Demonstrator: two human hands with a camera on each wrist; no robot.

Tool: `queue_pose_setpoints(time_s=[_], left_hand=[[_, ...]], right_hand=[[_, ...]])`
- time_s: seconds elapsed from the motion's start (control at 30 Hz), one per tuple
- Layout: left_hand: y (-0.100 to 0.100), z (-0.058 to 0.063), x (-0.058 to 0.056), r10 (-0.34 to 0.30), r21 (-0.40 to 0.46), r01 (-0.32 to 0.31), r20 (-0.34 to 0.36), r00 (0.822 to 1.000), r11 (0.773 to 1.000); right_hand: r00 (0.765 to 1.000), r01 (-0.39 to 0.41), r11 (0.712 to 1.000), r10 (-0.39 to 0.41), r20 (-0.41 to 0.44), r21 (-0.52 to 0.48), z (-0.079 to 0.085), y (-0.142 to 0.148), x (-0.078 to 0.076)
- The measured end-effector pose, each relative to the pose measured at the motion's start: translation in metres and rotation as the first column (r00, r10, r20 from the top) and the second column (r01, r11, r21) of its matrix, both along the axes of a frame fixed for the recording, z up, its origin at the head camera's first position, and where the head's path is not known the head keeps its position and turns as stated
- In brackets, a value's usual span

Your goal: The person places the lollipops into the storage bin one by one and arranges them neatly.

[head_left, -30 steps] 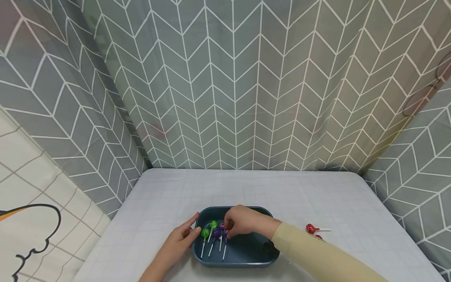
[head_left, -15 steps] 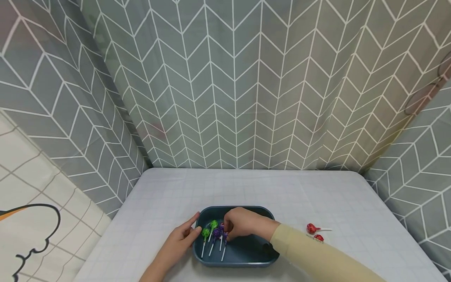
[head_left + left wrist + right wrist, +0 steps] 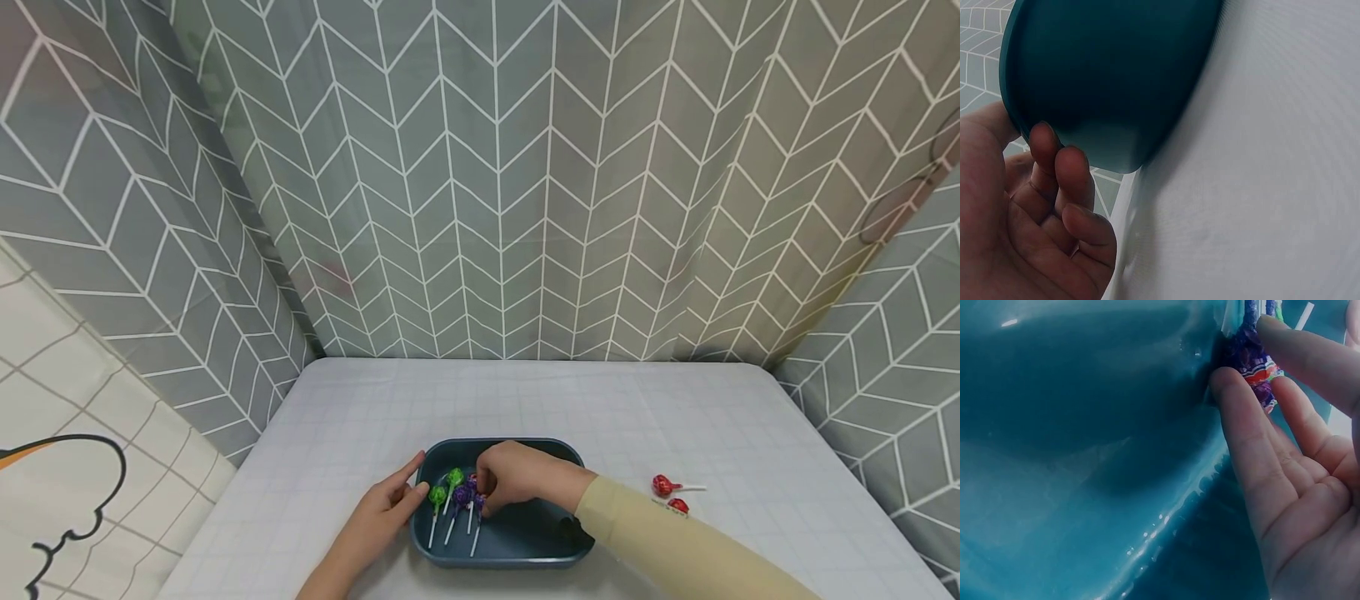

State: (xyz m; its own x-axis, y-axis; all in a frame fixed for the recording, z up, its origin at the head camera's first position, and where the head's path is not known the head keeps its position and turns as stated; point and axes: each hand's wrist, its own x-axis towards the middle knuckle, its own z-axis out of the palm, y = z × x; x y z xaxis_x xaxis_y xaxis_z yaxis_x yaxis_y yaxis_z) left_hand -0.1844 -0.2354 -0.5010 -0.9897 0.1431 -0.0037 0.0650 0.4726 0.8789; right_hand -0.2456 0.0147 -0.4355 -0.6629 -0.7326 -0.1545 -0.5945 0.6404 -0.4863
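A dark teal tray [image 3: 525, 546] stands on the table with green and purple lollipops lying in its left part. My left hand [image 3: 384, 508] grips the tray's left end, thumb at the rim and fingers against the outer wall [image 3: 1116, 69]. Inside the tray, my right hand [image 3: 517, 475] pinches a purple lollipop [image 3: 1250, 356] by its wrapped head. Its white stick points toward the near side. Two green lollipops [image 3: 437, 495] lie left of it, with another purple lollipop [image 3: 461, 497] between. The right fingers partly cover the heads nearest them.
Two red lollipops [image 3: 663, 486] lie on the white-covered table [image 3: 360, 408] right of the tray, the nearer one partly behind the right sleeve [image 3: 675, 542]. A grey patterned curtain [image 3: 480, 183] hangs along the table's back edge.
The held purple lollipop's stick end has swung slightly to the left. The left hand stays at the tray's end. More of the nearer red lollipop shows past the sleeve than a second ago.
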Motion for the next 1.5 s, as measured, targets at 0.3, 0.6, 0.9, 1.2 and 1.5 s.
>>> queue_pose_setpoints(time_s=[0.3,0.6,0.9,1.2,1.5], left_hand=[[0.001,0.002,-0.001,0.011,-0.013,-0.011,0.011,1.000,1.000],[-0.002,-0.001,-0.002,0.014,-0.013,-0.014,0.031,0.999,1.000],[-0.001,-0.002,-0.001,0.014,-0.007,-0.014,0.035,0.999,1.000],[0.001,-0.002,0.000,0.024,-0.014,-0.024,0.029,0.999,1.000],[0.001,-0.002,0.000,0.024,-0.021,-0.024,0.020,1.000,0.999]], right_hand=[[1.000,0.007,1.000,-0.007,0.018,-0.020,0.008,0.005,-0.002],[1.000,-0.015,0.996,0.016,0.015,-0.090,0.032,0.015,-0.002],[0.998,-0.014,0.973,0.029,0.064,-0.232,0.049,0.043,0.002],[0.999,0.030,0.951,-0.019,0.039,-0.307,0.060,0.086,0.011],[0.987,0.162,0.932,-0.157,0.040,-0.324,0.054,0.141,0.014]])
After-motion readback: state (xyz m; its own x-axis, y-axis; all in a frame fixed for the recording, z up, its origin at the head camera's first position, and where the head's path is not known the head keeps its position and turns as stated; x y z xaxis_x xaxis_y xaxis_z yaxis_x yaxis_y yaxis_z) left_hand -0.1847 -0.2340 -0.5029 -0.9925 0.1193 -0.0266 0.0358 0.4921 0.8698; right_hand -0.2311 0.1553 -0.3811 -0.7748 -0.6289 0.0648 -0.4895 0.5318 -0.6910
